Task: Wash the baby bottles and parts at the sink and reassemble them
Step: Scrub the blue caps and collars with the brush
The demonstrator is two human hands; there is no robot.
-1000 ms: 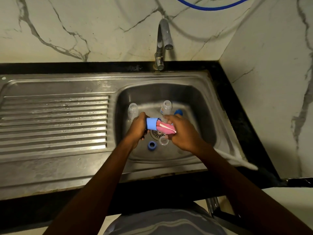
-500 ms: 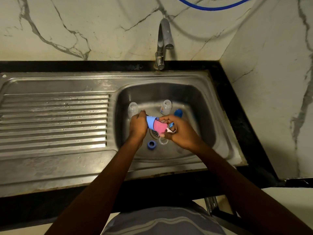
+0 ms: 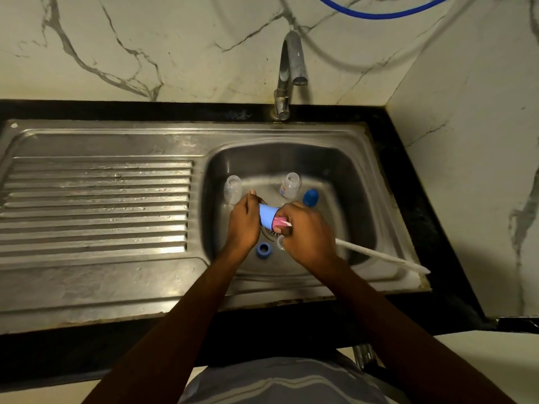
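Mid-scrub, the left grip (image 3: 243, 225) clasps a pale blue plastic cap (image 3: 267, 217) while the right grip (image 3: 306, 231) clutches a pink-headed white brush (image 3: 373, 253) inside it; rinsing seems next.

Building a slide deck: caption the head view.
Left hand holds a light-blue plastic cap over the steel sink basin; right hand pushes a pink-headed white brush into it.

Brush (image 3: 376, 256) pushed deeper
Its pink head (image 3: 279, 221) now sits mostly inside the blue cap (image 3: 267, 214); the white handle (image 3: 390, 260) sticks out again past the right hand (image 3: 309, 231).
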